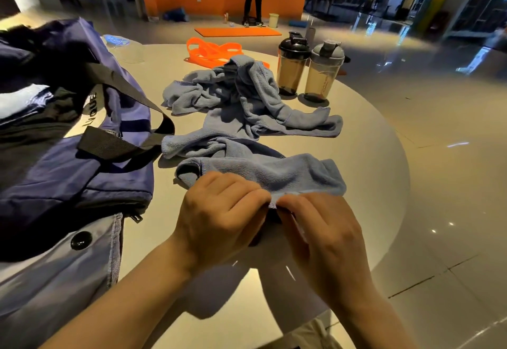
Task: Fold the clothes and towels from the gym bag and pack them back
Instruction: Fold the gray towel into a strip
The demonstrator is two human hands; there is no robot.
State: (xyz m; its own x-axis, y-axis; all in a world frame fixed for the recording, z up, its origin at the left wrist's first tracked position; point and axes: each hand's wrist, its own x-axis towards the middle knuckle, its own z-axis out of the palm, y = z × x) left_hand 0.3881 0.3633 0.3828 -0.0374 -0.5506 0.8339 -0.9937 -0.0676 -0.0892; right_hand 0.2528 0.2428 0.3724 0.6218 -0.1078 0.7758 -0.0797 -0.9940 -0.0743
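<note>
Round tabletop (356, 173): left hand (219, 217) and right hand (323, 228) pinch a blue towel's (274, 173) edge, seemingly seeking corners before spreading it to fold.

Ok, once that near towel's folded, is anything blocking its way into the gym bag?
Nothing visible. Both the left hand and right hand pinch the near towel edge; the gym bag lies just left on the table, only its strap between them.

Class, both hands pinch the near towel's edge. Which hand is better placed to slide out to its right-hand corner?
The right hand: it grips the towel on the side nearer that corner, while the left hand would have to cross over it.
</note>
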